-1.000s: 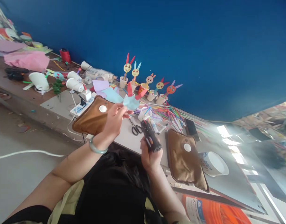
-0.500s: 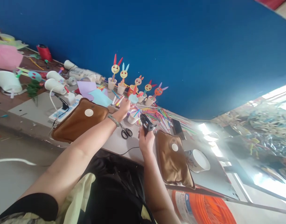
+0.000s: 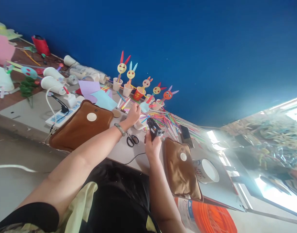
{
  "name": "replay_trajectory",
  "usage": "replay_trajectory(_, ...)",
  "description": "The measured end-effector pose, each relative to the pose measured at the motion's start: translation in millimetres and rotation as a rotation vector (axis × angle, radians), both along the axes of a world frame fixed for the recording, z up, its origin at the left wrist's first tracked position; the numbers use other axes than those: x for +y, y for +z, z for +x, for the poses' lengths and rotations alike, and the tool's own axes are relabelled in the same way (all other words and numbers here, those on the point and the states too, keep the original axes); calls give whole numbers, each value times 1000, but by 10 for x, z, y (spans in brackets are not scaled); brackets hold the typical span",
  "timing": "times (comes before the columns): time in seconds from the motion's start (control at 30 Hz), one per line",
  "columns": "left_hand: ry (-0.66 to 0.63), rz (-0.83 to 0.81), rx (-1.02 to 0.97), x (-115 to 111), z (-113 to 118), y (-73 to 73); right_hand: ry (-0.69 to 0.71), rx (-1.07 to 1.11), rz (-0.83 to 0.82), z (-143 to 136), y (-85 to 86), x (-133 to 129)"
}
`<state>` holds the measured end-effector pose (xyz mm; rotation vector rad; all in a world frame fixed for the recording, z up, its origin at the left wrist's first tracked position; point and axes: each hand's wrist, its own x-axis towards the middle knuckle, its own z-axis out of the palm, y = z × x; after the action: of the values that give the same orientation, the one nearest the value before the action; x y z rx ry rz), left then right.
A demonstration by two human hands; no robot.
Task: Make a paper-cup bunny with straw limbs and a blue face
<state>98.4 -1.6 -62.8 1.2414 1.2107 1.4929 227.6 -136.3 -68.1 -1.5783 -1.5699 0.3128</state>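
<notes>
My left hand [image 3: 133,115] pinches a light blue paper rabbit head [image 3: 144,107] with red ears above the worktop. In my right hand [image 3: 153,147] is a black glue gun [image 3: 154,128], its nose pointing up and left, a short way from the rabbit head. A white paper cup [image 3: 139,124] stands between the two hands, partly covered by the left one. Black-handled scissors [image 3: 132,140] lie below my left wrist. Behind, several finished paper rabbits [image 3: 131,74] stand upright in small cups.
Brown hot-water bags lie left [image 3: 80,126] and right [image 3: 182,168] of my arms. A power strip [image 3: 64,114] with plugs and cables is at the left. Colourful sticks [image 3: 169,124] spread behind the glue gun. A white tub [image 3: 208,171] stands at the right, near a blue wall [image 3: 163,38].
My view has shifted slightly. The left hand and the rabbit head have turned a little, with the head still held. My right hand keeps hold of the glue gun.
</notes>
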Motion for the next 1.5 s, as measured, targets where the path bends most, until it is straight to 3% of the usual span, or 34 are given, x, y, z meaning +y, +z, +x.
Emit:
replay_trajectory(0.27,3,56,270,16,34,-7,-34,88,-54,-45,62,8)
replay_trajectory(0.5,2,56,383,15,36,-16,-24,81,-78,-73,74,23)
replay_trajectory(1.1,-9,-33,439,-4,33,24,-8,76,-52,-81,19,74)
replay_trajectory(1.5,-26,-1,400,4,19,8,-8,70,-79,-79,-22,71)
